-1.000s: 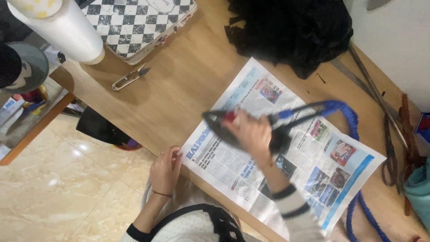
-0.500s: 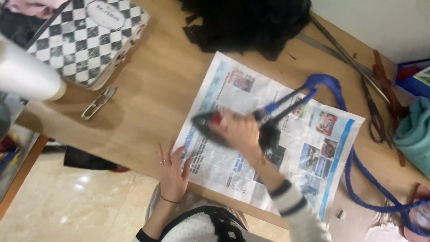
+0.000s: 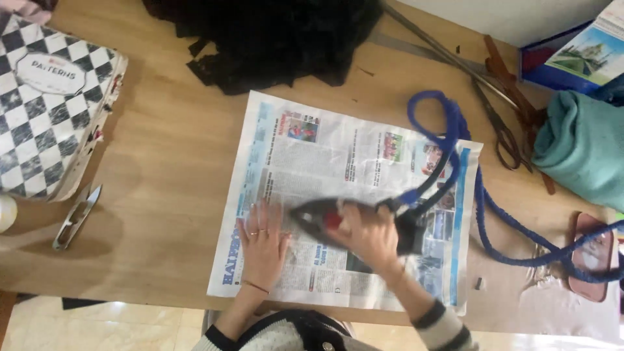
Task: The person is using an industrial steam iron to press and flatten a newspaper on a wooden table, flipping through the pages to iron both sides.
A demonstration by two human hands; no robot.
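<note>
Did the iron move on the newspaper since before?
Yes. The iron, in the right hand, slid from the newspaper's middle toward its near edge, closer to the left hand.

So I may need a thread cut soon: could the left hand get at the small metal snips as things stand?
Probably yes: the left hand lies flat on the newspaper, holding nothing, and only bare table separates it from the snips.

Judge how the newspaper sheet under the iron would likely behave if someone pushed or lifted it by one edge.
The newspaper looks thin and creased, so lifted by one edge it would probably droop rather than stay stiff. It lies loose on the smooth wooden table, so a push would likely slide or wrinkle it; the left hand presses flat on it. The right hand grips the iron, whose weight probably pins it.
</note>
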